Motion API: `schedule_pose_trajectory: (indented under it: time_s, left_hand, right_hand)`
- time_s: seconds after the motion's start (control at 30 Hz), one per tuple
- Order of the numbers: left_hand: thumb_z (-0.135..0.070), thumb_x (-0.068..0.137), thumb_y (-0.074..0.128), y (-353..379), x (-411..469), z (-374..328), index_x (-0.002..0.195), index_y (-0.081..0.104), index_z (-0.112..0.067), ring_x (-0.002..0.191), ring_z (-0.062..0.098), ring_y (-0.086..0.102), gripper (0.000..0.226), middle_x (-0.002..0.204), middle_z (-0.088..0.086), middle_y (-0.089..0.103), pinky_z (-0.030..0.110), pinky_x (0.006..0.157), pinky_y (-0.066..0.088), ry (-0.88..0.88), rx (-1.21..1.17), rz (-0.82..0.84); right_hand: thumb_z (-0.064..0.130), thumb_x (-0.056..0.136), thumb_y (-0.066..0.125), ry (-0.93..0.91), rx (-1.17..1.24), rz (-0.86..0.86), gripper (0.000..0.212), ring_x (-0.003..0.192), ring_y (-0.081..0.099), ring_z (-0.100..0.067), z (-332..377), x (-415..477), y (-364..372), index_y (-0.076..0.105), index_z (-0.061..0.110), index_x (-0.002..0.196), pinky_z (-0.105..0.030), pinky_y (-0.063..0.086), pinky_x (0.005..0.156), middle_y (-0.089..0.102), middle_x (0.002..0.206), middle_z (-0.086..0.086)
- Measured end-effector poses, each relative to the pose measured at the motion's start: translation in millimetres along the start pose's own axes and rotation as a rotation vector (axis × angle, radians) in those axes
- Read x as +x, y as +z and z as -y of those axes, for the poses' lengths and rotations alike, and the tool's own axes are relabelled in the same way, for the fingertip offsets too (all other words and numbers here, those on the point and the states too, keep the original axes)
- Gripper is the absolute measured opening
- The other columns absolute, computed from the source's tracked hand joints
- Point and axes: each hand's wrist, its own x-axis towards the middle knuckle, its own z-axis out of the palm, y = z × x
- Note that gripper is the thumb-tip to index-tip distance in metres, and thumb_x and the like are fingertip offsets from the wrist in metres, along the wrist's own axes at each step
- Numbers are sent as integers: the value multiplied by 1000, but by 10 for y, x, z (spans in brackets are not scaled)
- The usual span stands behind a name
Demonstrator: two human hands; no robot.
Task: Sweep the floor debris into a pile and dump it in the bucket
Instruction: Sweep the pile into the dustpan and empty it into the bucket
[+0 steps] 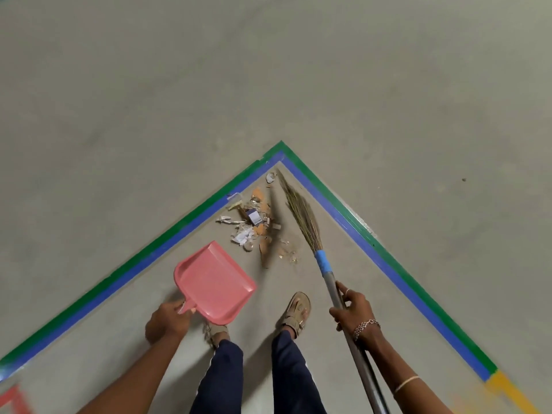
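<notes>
Dark blue trouser legs (286, 375) sit lowest in view, ending in tan sandals (295, 312) on the grey floor (268, 85). On either side a bare forearm reaches forward.

Her left hand (167, 322) holds the short handle of a pink dustpan (215, 282), fingers (191, 310) curled round it. The pan hangs over the left foot and hides part of that sandal, its open lip turned toward the rubbish.

Her right hand (354, 312), with a bracelet (366, 325) at the wrist, grips the grey stick of a broom (301, 213). The fingers (346, 294) are wrapped round the stick just below a blue band (323, 261) where the bristles start. The bristles slant up toward the corner; whether they touch the floor is hard to tell.

The debris (254, 222), torn paper, orange scraps and small bits, lies loosely heaped in the corner made by a green and blue tape line (179, 231). It sits ahead of both hands, well apart from either set of fingers, between the dustpan's lip and the bristles, just left of the bristles.

Yellow tape (513, 392) joins the line at lower right, and red tape (12, 398) shows at lower left.
</notes>
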Motion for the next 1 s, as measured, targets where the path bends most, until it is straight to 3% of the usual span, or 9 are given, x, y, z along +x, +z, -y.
schedule_pose_trajectory:
  time_s: [0.1, 0.27, 0.37, 0.47, 0.63, 0.7, 0.8, 0.9, 1.0]
  left_hand:
    - [-48, 79, 79, -27, -19, 48, 103, 78, -25, 81, 36, 67, 33, 89, 9, 75, 36, 70, 55, -43, -10, -15]
    - [-47, 81, 78, 16, 82, 136, 102, 78, -21, 82, 37, 67, 33, 91, 10, 74, 36, 70, 53, -101, -53, -40]
    - [-46, 80, 79, 33, 146, 196, 107, 77, -21, 88, 39, 68, 37, 97, 13, 75, 34, 69, 49, -125, -79, -55]
    - [-45, 79, 79, 103, 103, 304, 106, 77, -20, 90, 41, 67, 36, 97, 15, 75, 37, 73, 52, -144, -60, -61]
    - [-41, 80, 79, 210, 4, 440, 104, 77, -22, 93, 42, 68, 30, 98, 17, 74, 34, 71, 47, -163, -21, -13]
    - [-44, 79, 79, 249, -41, 493, 103, 77, -23, 93, 41, 68, 32, 97, 16, 74, 34, 70, 48, -180, -13, 15]
    - [-44, 79, 79, 252, -85, 545, 95, 78, -20, 90, 41, 68, 29, 94, 15, 74, 32, 68, 45, -174, -20, 35]
    - [-43, 80, 77, 221, -95, 579, 89, 77, -19, 86, 40, 68, 26, 89, 12, 75, 31, 66, 45, -140, -11, 40]
    - [-40, 83, 76, 157, -32, 639, 85, 76, -19, 82, 39, 67, 22, 86, 9, 74, 32, 65, 47, -117, -12, 41]
  right_hand:
    - [1, 76, 76, -47, -85, -15, 40, 56, 68, -24, 356, 350, -165, 62, 0, 113, -29, 54, 44, 56, 138, 1]
    - [2, 77, 69, -181, -288, -14, 64, 56, 68, -24, 983, 1339, -354, 54, 12, 139, -25, 51, 43, 67, 105, -14]
    - [3, 77, 67, -213, -434, -22, 46, 59, 69, -29, 1258, 1955, -358, 60, 4, 122, -37, 60, 57, 69, 95, -17]
    - [3, 75, 67, -238, -616, 37, 40, 73, 70, -33, 1310, 2338, -248, 62, 7, 115, -46, 60, 73, 69, 94, -15]
    - [2, 78, 63, -237, -790, 179, 36, 80, 70, -35, 1103, 2177, 62, 61, 8, 113, -45, 59, 75, 70, 95, -16]
    - [1, 76, 61, -211, -734, 221, 40, 71, 70, -31, 885, 1932, 125, 61, 6, 116, -44, 61, 67, 70, 85, -14]
    - [-2, 79, 57, -139, -551, 225, 54, 52, 66, -21, 551, 1462, 150, 56, 10, 131, -31, 55, 45, 66, 78, -11]
    - [-2, 83, 57, -77, -317, 168, 70, 55, 64, -23, 227, 979, 221, 39, 11, 149, -32, 54, 44, 64, 86, -17]
    - [0, 85, 57, -29, -73, 65, 68, 51, 59, -27, -14, 582, 365, 39, 16, 148, -34, 52, 46, 61, 78, -18]
